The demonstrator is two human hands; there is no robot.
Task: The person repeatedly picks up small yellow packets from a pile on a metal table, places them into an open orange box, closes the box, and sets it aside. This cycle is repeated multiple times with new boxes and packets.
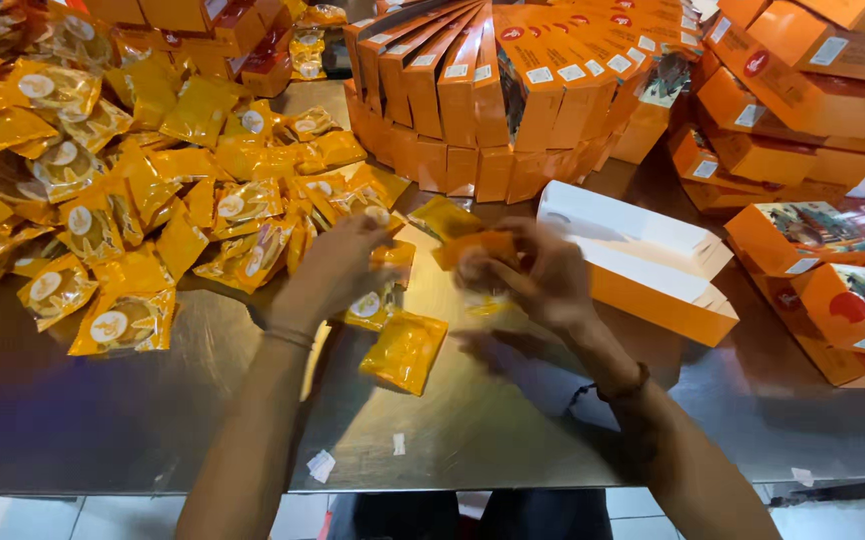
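Steel table point(513, 420) runs under everything, heaped on the left with orange snack packets point(143, 190) and stacked at the back with flat orange cartons point(513, 90). Right hand point(543, 275) is closed around one orange packet point(473, 245), held just above the table, blurred. Left hand point(338, 265) reaches into the pile's edge, fingers curled on a packet; its grip is unclear. An open orange box point(653, 270) lies just beside the right hand.

On the table point(73, 420), the heap of sachets point(123, 190) lies at ten o'clock. The fanned cartons point(503, 90) stand at twelve. The open box point(643, 260) lies at two, and stacked boxes point(803, 150) are behind it.
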